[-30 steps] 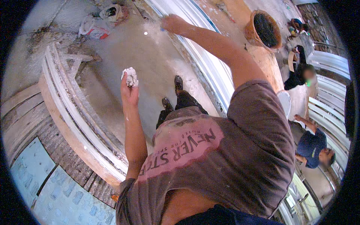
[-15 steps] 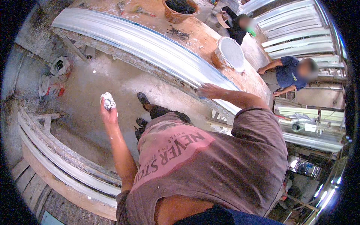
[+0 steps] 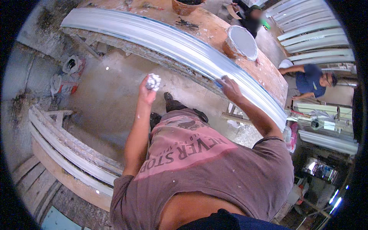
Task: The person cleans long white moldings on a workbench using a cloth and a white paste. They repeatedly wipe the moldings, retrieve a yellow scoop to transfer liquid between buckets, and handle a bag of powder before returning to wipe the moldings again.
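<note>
My left hand is raised in front of my shirt, over the floor between the two benches. Its fingers are closed round a lump of white plaster, which sticks out at the top. A long ridged moulding strip, white and grey and wet-looking, runs along the near edge of the table. At its front edge, toward the right end, my right hand grips a small blue piece. Most of that piece is covered by my fingers, so its exact kind cannot be made out.
On the table stand a tub of pale paste and a brown basin, near a dark bundle of strands. A co-worker in navy and another person are beyond. More long strips lie lower left; bags sit by the wall.
My view has shifted. My left hand has come up and to the right with the plaster lump. My right hand, flat on the strip before, now sits bent at its front edge.
</note>
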Available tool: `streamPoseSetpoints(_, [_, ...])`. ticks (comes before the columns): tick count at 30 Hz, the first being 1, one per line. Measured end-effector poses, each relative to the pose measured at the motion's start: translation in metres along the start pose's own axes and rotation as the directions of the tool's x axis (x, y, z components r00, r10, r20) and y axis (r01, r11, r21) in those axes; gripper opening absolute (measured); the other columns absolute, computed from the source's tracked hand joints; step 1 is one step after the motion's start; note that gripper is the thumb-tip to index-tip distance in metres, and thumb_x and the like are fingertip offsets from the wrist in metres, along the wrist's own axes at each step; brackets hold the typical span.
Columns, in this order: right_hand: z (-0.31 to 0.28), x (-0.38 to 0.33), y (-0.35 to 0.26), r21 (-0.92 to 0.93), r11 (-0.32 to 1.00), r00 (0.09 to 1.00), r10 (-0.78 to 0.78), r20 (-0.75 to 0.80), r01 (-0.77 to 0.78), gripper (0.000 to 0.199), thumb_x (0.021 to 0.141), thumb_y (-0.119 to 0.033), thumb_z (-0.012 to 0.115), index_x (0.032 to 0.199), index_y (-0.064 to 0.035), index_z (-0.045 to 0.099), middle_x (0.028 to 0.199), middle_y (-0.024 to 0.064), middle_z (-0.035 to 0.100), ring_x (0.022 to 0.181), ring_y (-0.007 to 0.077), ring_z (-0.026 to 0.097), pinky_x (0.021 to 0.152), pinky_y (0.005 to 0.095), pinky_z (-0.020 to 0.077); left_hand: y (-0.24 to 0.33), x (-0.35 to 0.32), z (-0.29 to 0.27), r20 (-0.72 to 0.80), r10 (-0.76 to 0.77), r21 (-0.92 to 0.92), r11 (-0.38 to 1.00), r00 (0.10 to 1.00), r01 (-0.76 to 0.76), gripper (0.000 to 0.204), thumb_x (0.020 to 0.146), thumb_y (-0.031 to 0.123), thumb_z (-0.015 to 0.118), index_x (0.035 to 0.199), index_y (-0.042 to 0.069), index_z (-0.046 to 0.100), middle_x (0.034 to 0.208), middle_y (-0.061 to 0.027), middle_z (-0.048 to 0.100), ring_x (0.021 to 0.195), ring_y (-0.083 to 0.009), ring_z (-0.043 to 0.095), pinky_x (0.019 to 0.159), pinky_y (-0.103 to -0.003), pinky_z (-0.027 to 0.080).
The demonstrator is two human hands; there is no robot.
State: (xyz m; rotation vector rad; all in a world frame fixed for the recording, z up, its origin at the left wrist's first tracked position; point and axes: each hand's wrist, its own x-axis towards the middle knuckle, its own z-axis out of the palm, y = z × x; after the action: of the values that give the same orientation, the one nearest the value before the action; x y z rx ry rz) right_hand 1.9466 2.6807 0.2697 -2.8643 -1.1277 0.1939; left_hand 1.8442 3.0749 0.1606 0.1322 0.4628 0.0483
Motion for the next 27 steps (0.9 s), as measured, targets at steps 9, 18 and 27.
streamPoseSetpoints(9, [-0.015, 0.168, -0.166, 0.289, 0.811, 0.832, -0.377, -0.408, 0.509, 0.049, 0.078, -0.011, 0.063, 0.124, -0.0044, 0.048, 0.107, 0.0186, 0.052, 0.095, 0.0380, 0.054, 0.082, 0.0450, 0.0435, -0.018, 0.010, 0.074, -0.103, 0.040, 0.053, 0.998, 0.994, -0.034, 0.025, 0.083, 0.021, 0.068, 0.101, 0.007, 0.061, 0.097, -0.0059, 0.065, 0.088, -0.0182, 0.063, 0.085, -0.034, 0.051])
streamPoseSetpoints(18, [0.003, 0.316, -0.135, 0.214, 0.611, 0.647, -0.721, -0.249, 0.762, 0.035, 0.084, -0.020, 0.055, 0.116, -0.0071, 0.053, 0.108, 0.0172, 0.055, 0.093, 0.0358, 0.058, 0.081, 0.0448, 0.0484, 0.058, 0.008, 0.066, -0.239, 0.619, -0.101, 0.750, 0.748, -0.654, 0.026, 0.083, 0.005, 0.065, 0.108, -0.001, 0.057, 0.111, -0.0150, 0.061, 0.103, -0.0235, 0.059, 0.097, -0.034, 0.047])
streamPoseSetpoints(27, [0.073, 0.485, -0.189, -0.148, 0.621, 0.580, -0.777, -0.245, 0.769, 0.017, 0.077, -0.011, 0.053, 0.088, -0.0035, 0.064, 0.090, 0.0156, 0.060, 0.081, 0.0321, 0.063, 0.067, 0.0431, 0.0545, 0.035, -0.050, 0.032, -0.397, 0.729, 0.074, 0.631, 0.557, -0.772, 0.028, 0.090, 0.013, 0.058, 0.113, -0.003, 0.054, 0.114, -0.0131, 0.060, 0.104, -0.0220, 0.058, 0.093, -0.031, 0.048])
